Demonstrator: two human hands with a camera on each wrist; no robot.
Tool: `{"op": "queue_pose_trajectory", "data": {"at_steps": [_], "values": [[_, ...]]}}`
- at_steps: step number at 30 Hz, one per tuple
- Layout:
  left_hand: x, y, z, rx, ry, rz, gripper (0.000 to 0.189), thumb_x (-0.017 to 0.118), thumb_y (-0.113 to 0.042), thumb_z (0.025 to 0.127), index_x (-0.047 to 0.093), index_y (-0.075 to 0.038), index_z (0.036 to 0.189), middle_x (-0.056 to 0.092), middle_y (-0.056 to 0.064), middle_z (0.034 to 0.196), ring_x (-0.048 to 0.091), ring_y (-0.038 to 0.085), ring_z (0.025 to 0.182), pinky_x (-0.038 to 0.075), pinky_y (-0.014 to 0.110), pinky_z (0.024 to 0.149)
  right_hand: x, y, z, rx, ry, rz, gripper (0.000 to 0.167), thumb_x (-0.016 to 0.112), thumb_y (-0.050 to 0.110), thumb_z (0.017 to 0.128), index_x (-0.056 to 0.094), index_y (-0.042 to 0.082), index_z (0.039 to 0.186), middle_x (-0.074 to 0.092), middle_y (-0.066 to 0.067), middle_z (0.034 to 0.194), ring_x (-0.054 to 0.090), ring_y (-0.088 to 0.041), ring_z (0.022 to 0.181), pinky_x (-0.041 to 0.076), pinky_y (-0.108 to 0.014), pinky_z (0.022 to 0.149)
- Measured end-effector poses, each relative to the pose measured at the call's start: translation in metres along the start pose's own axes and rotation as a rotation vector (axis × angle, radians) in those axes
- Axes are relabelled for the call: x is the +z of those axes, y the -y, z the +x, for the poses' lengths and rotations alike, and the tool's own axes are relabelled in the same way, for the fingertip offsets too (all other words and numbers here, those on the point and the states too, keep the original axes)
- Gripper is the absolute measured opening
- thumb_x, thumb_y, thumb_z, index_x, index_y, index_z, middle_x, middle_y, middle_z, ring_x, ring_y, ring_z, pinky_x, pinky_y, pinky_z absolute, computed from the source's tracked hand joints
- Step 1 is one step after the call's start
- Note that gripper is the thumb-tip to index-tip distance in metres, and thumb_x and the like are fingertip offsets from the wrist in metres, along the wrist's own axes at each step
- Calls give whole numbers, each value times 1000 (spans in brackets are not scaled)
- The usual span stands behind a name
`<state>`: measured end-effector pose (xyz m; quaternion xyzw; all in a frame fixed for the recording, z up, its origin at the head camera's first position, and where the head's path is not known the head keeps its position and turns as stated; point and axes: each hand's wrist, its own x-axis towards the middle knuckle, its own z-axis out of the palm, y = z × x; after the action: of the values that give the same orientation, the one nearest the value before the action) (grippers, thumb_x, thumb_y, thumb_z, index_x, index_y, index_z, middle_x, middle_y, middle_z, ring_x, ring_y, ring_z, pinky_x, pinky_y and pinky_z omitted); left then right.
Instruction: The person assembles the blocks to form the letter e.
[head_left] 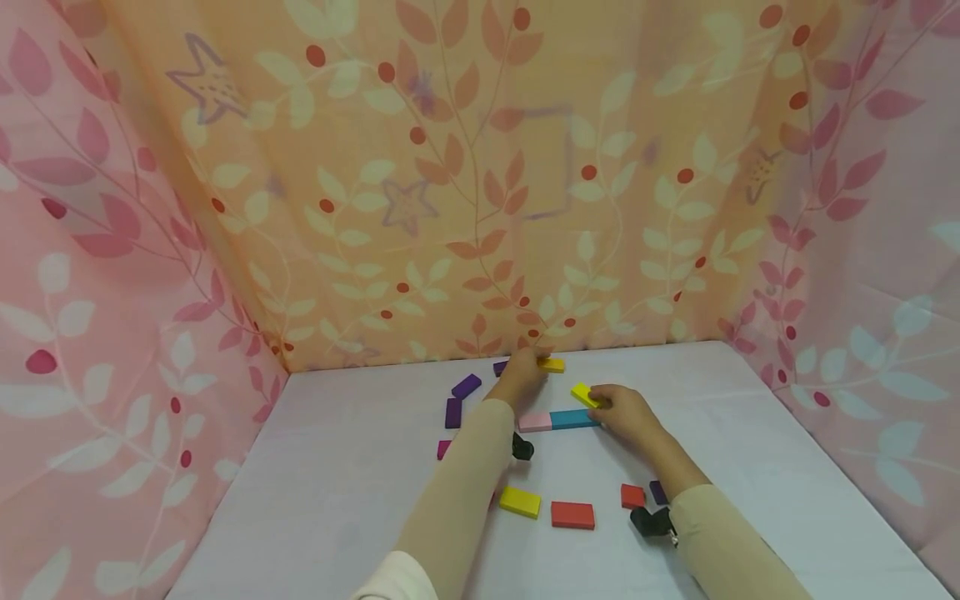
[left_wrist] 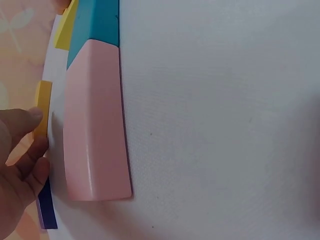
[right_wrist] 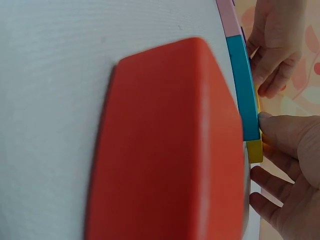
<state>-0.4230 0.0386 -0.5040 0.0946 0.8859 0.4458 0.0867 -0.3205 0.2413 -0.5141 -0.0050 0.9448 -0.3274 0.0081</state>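
At the far side of the white table my left hand holds a yellow block by one end, with the thumb and a finger against it in the left wrist view. A dark purple block lies just left of that hand, partly covered. My right hand pinches a second yellow block, which lies at a slant; its near end is hidden by the fingers. Right beside that hand, a teal block meets a pink block end to end. In the right wrist view the thumb tip overlaps the teal block's edge.
Two purple blocks curve along the left, above a magenta block. Nearer lie a yellow block, a red block, a smaller red block and a dark block. Patterned curtains enclose the table.
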Motion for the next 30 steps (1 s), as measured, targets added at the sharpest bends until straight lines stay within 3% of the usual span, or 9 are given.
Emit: {"op": "queue_pose_trajectory", "data": {"at_steps": [2,6,12,18,23,30], "values": [[1,0,2,10,-2,11,41,66,-9,100,64,-20,139,62,-1,139,58,19,122,46,43,111,0,0,0,2,0,2,45,75,21,94,65,5,135,61,-17,142,53,-39,133,42,-57,111],[-2,-6,-5,56,-22,33,39,65,-6,99,65,-16,136,64,2,137,58,20,120,46,45,112,-1,-1,0,4,0,4,45,74,21,95,65,5,136,61,-17,142,53,-39,133,42,-57,111],[-4,-14,-12,51,-43,72,39,66,-5,98,63,-10,137,63,8,136,58,23,115,46,43,112,0,-1,0,4,-11,10,45,75,20,94,65,5,135,61,-17,142,53,-39,132,43,-58,111],[0,-6,3,40,-35,132,40,69,-5,96,63,-9,136,66,7,127,59,21,107,50,38,107,1,0,0,13,-6,9,45,75,22,94,65,6,135,60,-16,143,52,-38,134,42,-56,112],[3,0,19,8,-6,123,41,74,-4,92,66,-10,132,67,4,118,60,20,101,52,37,103,2,0,-1,13,-6,5,45,75,21,94,65,6,135,60,-16,143,52,-38,134,41,-57,112],[0,3,21,14,20,127,39,76,-2,90,67,-10,128,67,3,115,60,19,101,52,37,103,1,1,-1,16,-6,8,45,75,21,94,65,6,135,60,-16,143,52,-38,134,42,-57,112]]}}
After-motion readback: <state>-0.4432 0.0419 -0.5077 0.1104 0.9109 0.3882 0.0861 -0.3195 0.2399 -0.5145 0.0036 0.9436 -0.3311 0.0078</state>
